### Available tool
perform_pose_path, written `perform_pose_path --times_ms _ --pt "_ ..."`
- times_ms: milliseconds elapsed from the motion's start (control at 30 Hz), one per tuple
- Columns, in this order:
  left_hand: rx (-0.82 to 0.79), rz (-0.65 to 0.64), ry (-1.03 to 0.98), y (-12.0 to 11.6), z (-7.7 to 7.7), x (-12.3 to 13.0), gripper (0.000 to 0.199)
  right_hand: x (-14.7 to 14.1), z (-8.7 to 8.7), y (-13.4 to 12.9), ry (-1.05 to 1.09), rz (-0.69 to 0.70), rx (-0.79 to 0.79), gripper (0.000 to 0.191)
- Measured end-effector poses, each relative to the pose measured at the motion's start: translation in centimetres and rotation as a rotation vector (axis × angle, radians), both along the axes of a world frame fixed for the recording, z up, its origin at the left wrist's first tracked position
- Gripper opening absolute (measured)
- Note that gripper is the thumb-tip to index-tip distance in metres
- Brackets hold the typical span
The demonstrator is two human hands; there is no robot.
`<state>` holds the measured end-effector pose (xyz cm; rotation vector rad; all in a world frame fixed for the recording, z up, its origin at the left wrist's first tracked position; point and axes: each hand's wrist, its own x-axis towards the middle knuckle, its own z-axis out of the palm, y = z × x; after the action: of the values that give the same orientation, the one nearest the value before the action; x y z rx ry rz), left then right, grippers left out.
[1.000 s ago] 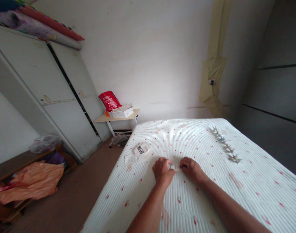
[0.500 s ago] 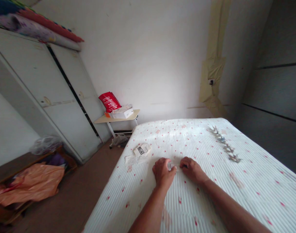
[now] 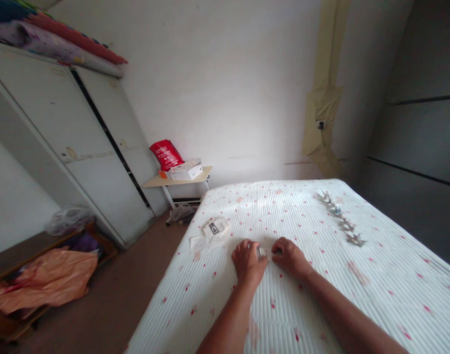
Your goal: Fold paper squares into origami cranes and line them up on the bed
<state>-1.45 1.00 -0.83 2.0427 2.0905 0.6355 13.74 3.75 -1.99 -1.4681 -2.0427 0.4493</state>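
Over the middle of the white quilted bedding [image 3: 210, 290], both hands meet at a small pale folded piece that looks like paper [image 3: 264, 252]. My left hand [image 3: 248, 260] is curled round its left side, with thumb and fingers closed on it. At the other end my right hand [image 3: 289, 258] pinches the edge, its knuckles bent. Fingers cover much of the piece, so its exact shape is hidden. Left of my hands lie loose printed paper sheets [image 3: 212, 235]. Farther right, a row of several small folded paper figures [image 3: 339, 216] runs slantwise across the bed.
A small side table [image 3: 151, 182] beyond the bed's left corner carries a red bag [image 3: 166, 153] and a white box [image 3: 188, 172]. Grey cabinets [image 3: 92, 132] stand at the left, near an orange plastic bag [image 3: 55, 275]. A socket [image 3: 321, 124] is on the far wall.
My right hand has shifted very slightly left along the small piece, and more of its pale surface shows between my hands. My left hand stays almost in place.
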Motion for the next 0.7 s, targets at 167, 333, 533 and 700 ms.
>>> perform_pose_path --times_ms 167,333,533,700 --pt "0.021 -0.017 -0.008 0.0 -0.2 -0.3 0.034 0.8 0.1 0.2 0.037 -0.017 -0.018 0.022" --pt "0.021 -0.035 -0.014 0.0 -0.2 -0.5 0.033 1.5 -0.5 0.8 0.061 -0.045 0.001 0.028" --pt "0.000 -0.043 -0.014 -0.2 -0.3 -0.5 0.034 1.9 -0.6 0.8 0.094 -0.006 -0.018 0.034" --pt "0.014 -0.045 -0.016 -0.2 -0.3 -0.5 0.034 1.8 -0.3 0.5 0.107 0.053 -0.047 0.036"
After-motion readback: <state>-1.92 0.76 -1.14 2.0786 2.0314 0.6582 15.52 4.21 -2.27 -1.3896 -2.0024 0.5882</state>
